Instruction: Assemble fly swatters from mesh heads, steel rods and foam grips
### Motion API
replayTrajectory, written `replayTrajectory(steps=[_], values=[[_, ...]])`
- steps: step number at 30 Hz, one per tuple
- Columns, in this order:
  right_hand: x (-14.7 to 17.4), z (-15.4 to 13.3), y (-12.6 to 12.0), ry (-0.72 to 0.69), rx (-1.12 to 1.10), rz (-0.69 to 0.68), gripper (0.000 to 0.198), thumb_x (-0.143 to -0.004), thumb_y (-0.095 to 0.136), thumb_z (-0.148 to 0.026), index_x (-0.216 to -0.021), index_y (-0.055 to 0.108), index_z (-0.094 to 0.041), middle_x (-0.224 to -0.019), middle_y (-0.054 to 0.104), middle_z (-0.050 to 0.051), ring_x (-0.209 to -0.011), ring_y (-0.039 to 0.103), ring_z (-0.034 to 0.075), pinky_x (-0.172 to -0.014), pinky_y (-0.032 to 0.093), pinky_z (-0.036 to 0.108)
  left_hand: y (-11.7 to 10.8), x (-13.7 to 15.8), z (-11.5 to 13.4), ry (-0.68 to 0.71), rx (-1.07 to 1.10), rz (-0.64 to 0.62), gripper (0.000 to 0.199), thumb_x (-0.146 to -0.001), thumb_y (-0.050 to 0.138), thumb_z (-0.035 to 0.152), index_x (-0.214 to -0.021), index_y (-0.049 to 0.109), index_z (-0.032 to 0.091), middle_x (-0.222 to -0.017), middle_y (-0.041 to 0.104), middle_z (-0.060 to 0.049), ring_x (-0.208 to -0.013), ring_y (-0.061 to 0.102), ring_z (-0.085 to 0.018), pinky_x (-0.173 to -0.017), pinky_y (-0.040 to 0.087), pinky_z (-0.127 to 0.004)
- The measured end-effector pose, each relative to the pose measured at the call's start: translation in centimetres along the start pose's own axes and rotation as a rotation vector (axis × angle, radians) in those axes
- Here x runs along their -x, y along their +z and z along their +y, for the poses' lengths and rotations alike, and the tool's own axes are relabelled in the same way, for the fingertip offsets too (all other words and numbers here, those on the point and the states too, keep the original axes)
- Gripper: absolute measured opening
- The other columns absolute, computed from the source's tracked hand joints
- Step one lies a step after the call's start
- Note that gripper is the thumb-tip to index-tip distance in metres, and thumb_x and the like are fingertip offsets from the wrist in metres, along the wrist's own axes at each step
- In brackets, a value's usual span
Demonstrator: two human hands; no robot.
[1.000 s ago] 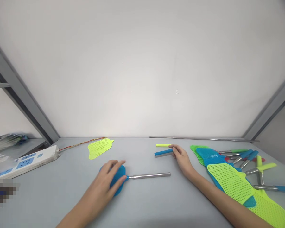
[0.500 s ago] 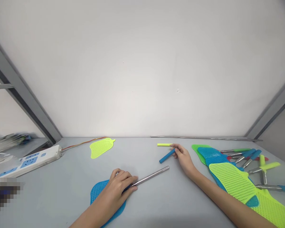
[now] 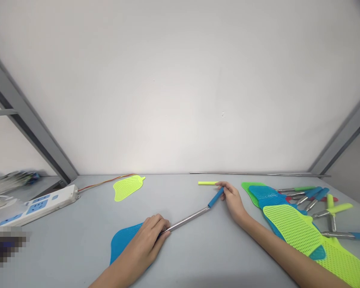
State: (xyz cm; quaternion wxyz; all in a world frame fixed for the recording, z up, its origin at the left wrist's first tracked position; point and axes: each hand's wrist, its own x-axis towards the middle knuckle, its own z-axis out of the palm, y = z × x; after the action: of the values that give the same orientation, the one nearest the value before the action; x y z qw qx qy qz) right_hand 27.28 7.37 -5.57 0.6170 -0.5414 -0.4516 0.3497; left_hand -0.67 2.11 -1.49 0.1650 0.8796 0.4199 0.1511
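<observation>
My left hand is closed around the neck of a blue fly swatter, whose head lies partly hidden under the hand and forearm. A silver metal rod sticks out of that grip, up and to the right. My right hand pinches a blue handle sleeve between thumb and fingers. The sleeve's lower end meets the tip of the rod at an angle; whether the rod is inside it I cannot tell. Just left of my right fingertips lies a yellow handle sleeve.
Fly swatters with yellow, blue and green heads are piled at the right, their handles crossing. A yellow swatter head lies at the back left, near a white power strip. A long thin metal rod runs along the wall.
The blue sleeve's lower end has swung towards the rod, and the two now meet where a gap showed before. My left hand has shifted slightly left, turning the swatter.
</observation>
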Motion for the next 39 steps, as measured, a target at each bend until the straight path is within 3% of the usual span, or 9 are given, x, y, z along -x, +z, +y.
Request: replayTrajectory(steps=[11, 39], values=[[0.08, -0.17, -0.05, -0.003, -0.009, 0.082, 0.030, -0.062, 0.033, -0.018, -0.080, 0.057, -0.017, -0.077, 0.048, 0.002, -0.047, 0.039, 0.009, -0.048, 0.033, 0.025, -0.28, -0.06, 0.16, -0.016, 0.058, 0.017, 0.016, -0.087, 0.029, 0.030, -0.084, 0.043, 0.023, -0.084, 0.047, 0.000, -0.076, 0.044, -0.015, -0.071, 0.038, -0.030], [0.03, 0.03, -0.01, -0.025, 0.061, 0.014, 0.024, -0.069, 0.035, -0.024, -0.079, 0.056, -0.017, -0.081, 0.053, 0.003, -0.049, 0.041, 0.011, -0.053, 0.035, 0.027, -0.10, -0.03, 0.26, -0.039, 0.127, 0.022, 0.016, -0.087, 0.029, 0.029, -0.082, 0.043, 0.023, -0.082, 0.047, 0.000, -0.076, 0.046, -0.015, -0.070, 0.039, -0.028]])
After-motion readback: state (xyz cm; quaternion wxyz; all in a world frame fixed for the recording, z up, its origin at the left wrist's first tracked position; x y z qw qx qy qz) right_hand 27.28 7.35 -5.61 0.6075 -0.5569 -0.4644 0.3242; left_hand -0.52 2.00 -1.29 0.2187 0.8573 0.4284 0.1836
